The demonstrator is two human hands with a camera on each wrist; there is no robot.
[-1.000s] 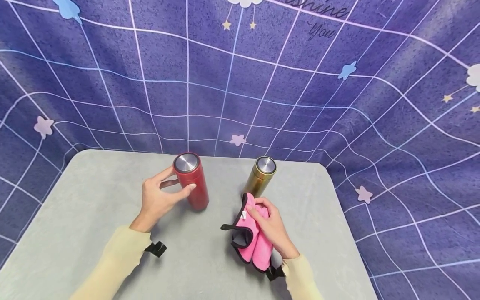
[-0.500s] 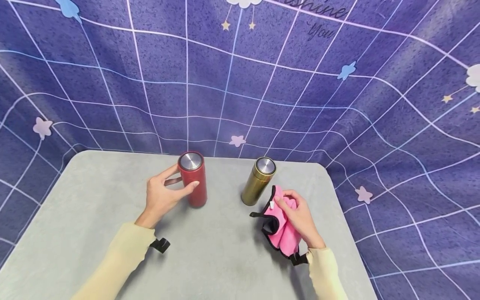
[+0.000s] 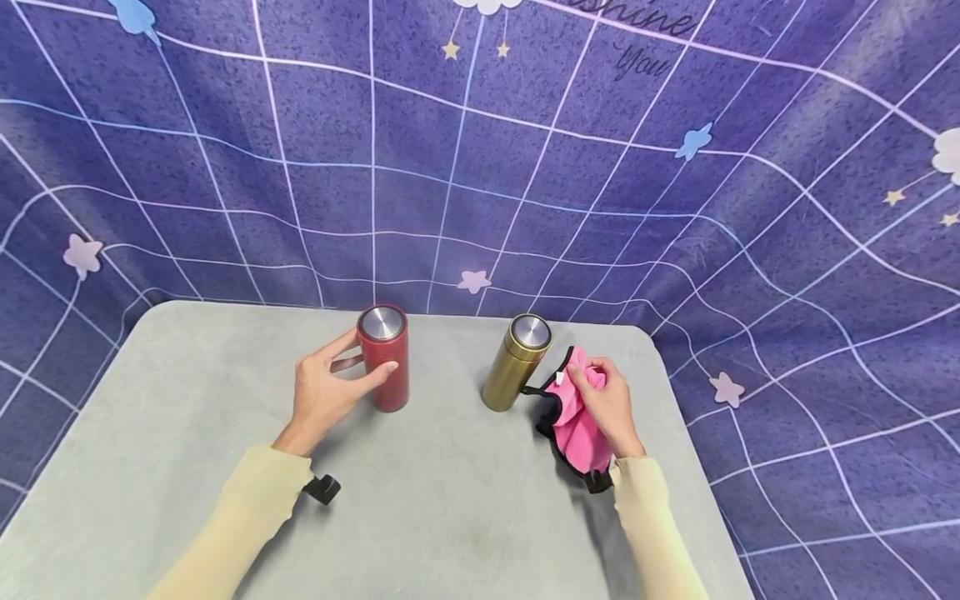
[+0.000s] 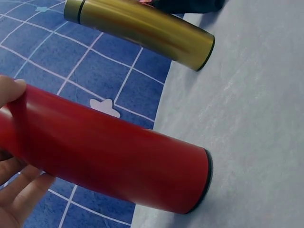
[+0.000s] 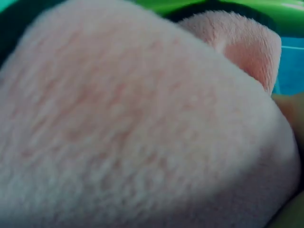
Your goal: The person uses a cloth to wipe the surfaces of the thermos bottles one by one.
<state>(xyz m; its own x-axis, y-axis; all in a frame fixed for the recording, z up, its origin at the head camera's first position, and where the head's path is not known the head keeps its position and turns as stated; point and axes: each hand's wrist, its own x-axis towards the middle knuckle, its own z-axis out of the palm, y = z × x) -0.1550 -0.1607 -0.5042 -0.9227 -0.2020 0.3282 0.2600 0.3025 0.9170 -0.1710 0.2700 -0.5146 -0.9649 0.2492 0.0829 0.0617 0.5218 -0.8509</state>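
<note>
My left hand [image 3: 324, 390] grips a red thermos flask [image 3: 391, 379] around its upper body, thumb on the near side. The flask is upright with its steel-topped lid on, its base at the tabletop. In the left wrist view, fingers [image 4: 31, 190] show beside the red flask [image 4: 118, 152]. My right hand [image 3: 611, 408] pinches a pink fleecy cloth item [image 3: 581, 433] with black edging, a black strap and a small white tag. Pink pile [image 5: 133, 118] fills most of the right wrist view. Just left of the cloth stands a gold thermos flask [image 3: 512, 371]; the strap's tip reaches its side.
Both flasks stand towards the back of a grey table [image 3: 450, 517] with rounded corners. Behind and right of it hangs a purple-blue curtain [image 3: 420, 192] with a grid and stars. The gold flask [image 4: 156, 28] lies beyond the red one in the left wrist view.
My right hand has carried the pink cloth rightward from in front of the gold flask, then farther back beside it. My left hand has shifted slightly right with the red flask.
</note>
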